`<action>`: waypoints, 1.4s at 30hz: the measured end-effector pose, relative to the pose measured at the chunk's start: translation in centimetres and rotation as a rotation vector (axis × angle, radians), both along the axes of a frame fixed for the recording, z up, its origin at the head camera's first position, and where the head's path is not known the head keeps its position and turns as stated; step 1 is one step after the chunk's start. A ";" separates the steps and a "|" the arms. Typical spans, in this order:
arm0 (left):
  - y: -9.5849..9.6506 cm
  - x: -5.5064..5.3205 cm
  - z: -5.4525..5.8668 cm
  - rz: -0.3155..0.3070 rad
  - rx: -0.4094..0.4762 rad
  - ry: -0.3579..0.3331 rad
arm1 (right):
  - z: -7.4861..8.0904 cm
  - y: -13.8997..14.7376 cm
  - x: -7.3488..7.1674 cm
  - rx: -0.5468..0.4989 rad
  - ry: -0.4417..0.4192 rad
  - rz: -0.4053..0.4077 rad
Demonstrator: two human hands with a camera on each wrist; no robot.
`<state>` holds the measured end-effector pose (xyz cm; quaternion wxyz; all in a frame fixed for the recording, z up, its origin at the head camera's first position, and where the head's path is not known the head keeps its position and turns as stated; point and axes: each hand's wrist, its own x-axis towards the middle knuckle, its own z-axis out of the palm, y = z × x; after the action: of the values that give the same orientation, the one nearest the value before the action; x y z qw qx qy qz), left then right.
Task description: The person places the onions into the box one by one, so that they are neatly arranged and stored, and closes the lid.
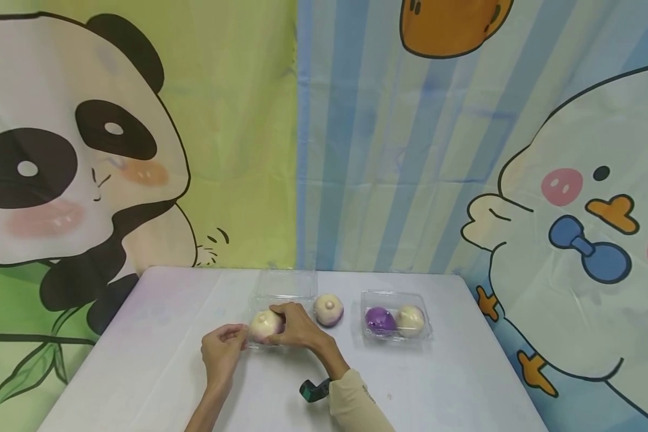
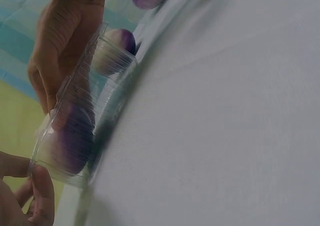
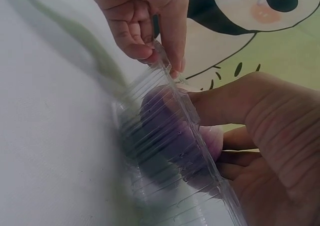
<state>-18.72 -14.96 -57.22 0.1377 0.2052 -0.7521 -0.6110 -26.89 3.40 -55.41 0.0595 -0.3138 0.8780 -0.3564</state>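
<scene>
An open clear plastic clamshell box (image 1: 287,283) lies on the table, its lid tipped back toward the wall. My left hand (image 1: 222,353) pinches the rim at the box's near left corner between thumb and fingers, as the left wrist view shows. With thumb and fingers around it, my right hand (image 1: 301,327) holds a white-and-purple turnip (image 1: 264,326) down inside the box's left part. Through the ribbed side wall (image 3: 160,131), the turnip's purple part shows in the right wrist view. A second turnip (image 1: 329,310) stands just right of the box, nub up.
Farther right sits a closed clear box (image 1: 394,295) with a purple turnip (image 1: 380,321) and a pale one (image 1: 410,320) inside. A black-and-green device (image 1: 314,391) is at my right wrist. The white table (image 1: 448,372) meets a printed cloth backdrop (image 1: 356,150) at its far edge.
</scene>
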 end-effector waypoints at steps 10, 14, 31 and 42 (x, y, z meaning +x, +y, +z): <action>0.0 0.0 0.1 0.000 -0.004 0.000 | 0.3 0.0 0.1 -0.022 -0.014 0.016; 0.1 0.2 0.1 0.003 -0.003 -0.015 | 0.4 0.0 0.2 -0.007 -0.012 0.003; 0.0 0.1 0.0 -0.003 -0.004 -0.006 | 0.7 0.3 0.0 0.010 0.006 0.015; 0.1 0.0 0.0 0.001 -0.010 0.000 | 1.9 1.1 0.2 -0.035 -0.018 -0.013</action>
<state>-18.69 -14.91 -57.21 0.1389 0.2049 -0.7550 -0.6072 -26.68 4.54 -53.51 0.0596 -0.3060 0.8730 -0.3750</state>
